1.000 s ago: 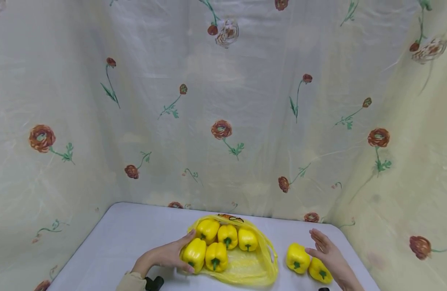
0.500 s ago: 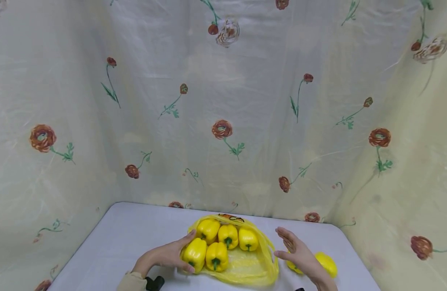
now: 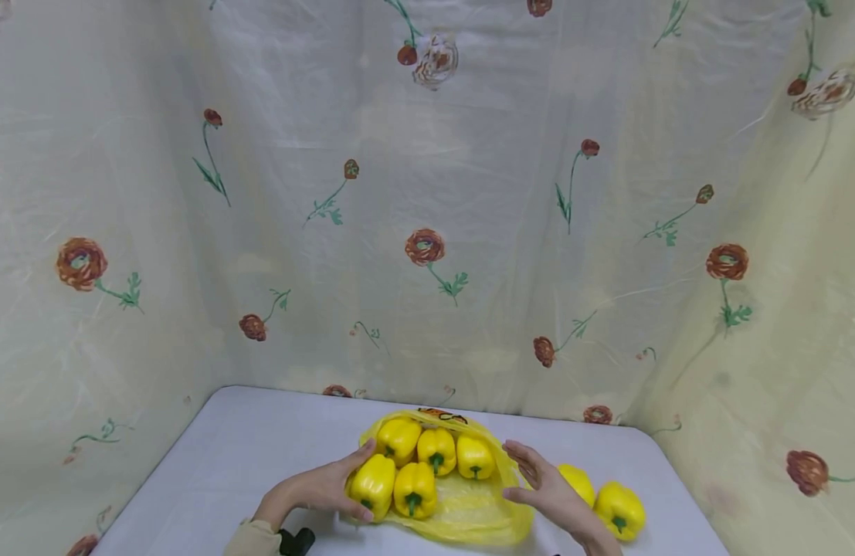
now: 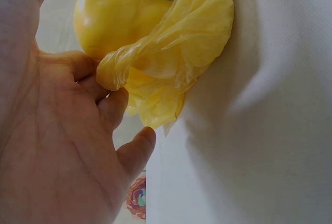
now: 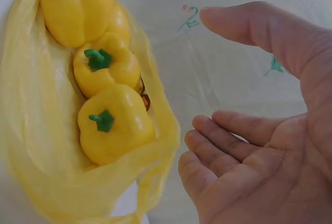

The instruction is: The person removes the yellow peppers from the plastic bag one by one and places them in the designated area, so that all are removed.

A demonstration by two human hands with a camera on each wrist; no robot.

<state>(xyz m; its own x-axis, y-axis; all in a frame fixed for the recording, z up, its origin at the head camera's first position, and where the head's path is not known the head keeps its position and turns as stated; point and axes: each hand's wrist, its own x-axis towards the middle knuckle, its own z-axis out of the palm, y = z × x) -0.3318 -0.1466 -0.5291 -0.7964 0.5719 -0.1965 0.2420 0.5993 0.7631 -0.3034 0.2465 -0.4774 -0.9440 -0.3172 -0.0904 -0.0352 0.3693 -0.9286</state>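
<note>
A yellow plastic bag lies with its mouth facing me, several yellow bell peppers with green stems inside. My left hand holds the bag's left side, thumb and fingers spread around the nearest pepper. Bag plastic lies against its bent fingers in the left wrist view; their tips are partly hidden. At the bag's right rim is my right hand, thumb and fingers apart with nothing between them. In the right wrist view a gap separates its fingertips from the bag.
To the right of my right hand are two loose yellow bell peppers, one in full view and another partly behind the hand. A white table bears everything. Flower-printed sheeting encloses its back and sides.
My right hand has moved left, from above the loose peppers to the bag's right rim. One loose pepper now shows more fully. The left hand and the bagged peppers look unmoved.
</note>
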